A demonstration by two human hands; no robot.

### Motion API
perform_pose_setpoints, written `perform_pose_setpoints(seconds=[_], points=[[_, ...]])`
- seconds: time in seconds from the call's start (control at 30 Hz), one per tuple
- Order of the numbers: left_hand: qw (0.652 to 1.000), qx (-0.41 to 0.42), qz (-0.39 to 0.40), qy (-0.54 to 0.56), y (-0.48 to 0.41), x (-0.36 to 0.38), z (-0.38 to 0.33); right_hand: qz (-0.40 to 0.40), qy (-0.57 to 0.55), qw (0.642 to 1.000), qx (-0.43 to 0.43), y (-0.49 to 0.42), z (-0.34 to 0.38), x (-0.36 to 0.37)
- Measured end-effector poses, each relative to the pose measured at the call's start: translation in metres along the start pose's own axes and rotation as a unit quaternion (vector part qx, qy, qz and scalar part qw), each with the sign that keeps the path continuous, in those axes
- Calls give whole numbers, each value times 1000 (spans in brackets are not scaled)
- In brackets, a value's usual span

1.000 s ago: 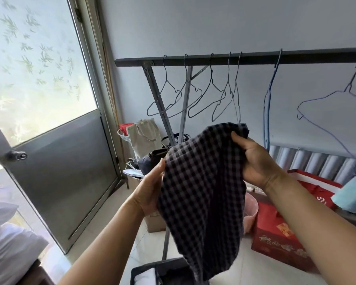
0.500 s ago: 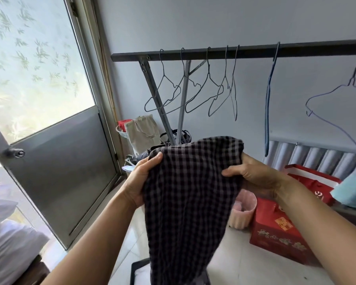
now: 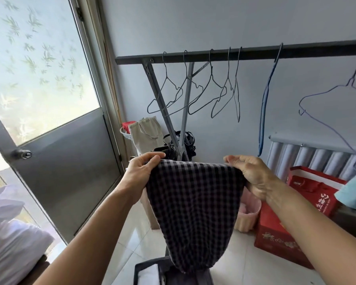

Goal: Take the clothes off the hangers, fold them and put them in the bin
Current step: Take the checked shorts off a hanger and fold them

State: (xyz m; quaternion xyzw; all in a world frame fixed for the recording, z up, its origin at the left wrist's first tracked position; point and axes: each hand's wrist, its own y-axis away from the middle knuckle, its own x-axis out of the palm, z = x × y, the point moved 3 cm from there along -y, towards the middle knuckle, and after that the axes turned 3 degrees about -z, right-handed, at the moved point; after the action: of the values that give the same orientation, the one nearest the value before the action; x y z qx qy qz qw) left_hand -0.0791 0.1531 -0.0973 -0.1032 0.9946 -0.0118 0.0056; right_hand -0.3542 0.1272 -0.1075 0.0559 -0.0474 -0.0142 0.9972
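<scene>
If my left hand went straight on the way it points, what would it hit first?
Probably the black bag beside the rack leg, just beyond the left hand gripping the checked cloth; depth is unclear.

Free air lay between the rail and the checked garment. Bare wire hangers crowded the rail's left stretch, and a blue hanger dangled further right. The garment's tail overhung the near dark bin. A pink bucket and a red box blocked the floor at right.

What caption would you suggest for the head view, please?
The left hand and right hand hold a checked garment stretched below a rail of empty hangers.
</scene>
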Motion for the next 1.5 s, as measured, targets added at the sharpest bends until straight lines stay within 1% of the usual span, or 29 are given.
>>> perform_pose_setpoints(seconds=[0.07,0.13,0.17,0.23,0.3,0.37,0.47,0.53,0.57,0.6,0.67,0.7,0.77,0.83,0.9,0.97,1.1,1.17,1.23,1.33,1.4,1.5], points=[[999,-1,33,17,3,1,-5,38,8,999,-4,4,3,-3],[996,5,86,-15,3,-2,-7,51,74,996,-12,5,3,-6],[992,10,109,-62,2,-4,-7,45,127,991,-21,5,3,-7],[974,32,131,-181,0,-9,-5,34,217,975,-41,6,2,-8],[952,64,138,-266,-2,-10,-5,39,268,961,-63,10,3,-5],[934,101,141,-312,-2,-10,-5,46,317,944,-83,14,4,-4],[917,148,125,-350,-2,-10,-6,53,367,924,-97,18,2,-6],[918,159,109,-348,-3,-13,-6,39,387,915,-109,18,2,-11],[927,151,101,-329,-3,-15,-6,30,388,914,-118,18,4,-13],[944,135,96,-286,-2,-18,-5,26,377,917,-128,20,6,-14],[977,95,106,-156,1,-19,-3,21,309,940,-142,24,12,-17],[988,72,110,-86,3,-19,-1,25,259,956,-139,26,14,-17],[994,14,99,44,7,-16,4,54,162,979,-112,29,15,-14],[989,-44,81,119,9,-11,9,77,84,990,-81,29,13,-10],[986,-73,76,133,11,-6,11,79,18,995,-57,29,10,-4],[986,-81,65,133,12,-3,12,75,-25,996,-41,31,11,2],[984,-103,29,144,12,-1,13,63,-55,996,-22,35,14,11],[978,-127,36,160,11,-2,16,57,-75,995,-15,37,17,17],[966,-149,77,195,14,-1,24,53,-105,993,-6,37,20,22],[943,-145,169,246,26,5,37,51,-118,992,-3,35,25,29],[930,-125,232,255,35,9,45,41,-107,993,-4,33,28,30],[931,-63,278,229,40,8,52,27,-110,994,-1,29,30,30]])
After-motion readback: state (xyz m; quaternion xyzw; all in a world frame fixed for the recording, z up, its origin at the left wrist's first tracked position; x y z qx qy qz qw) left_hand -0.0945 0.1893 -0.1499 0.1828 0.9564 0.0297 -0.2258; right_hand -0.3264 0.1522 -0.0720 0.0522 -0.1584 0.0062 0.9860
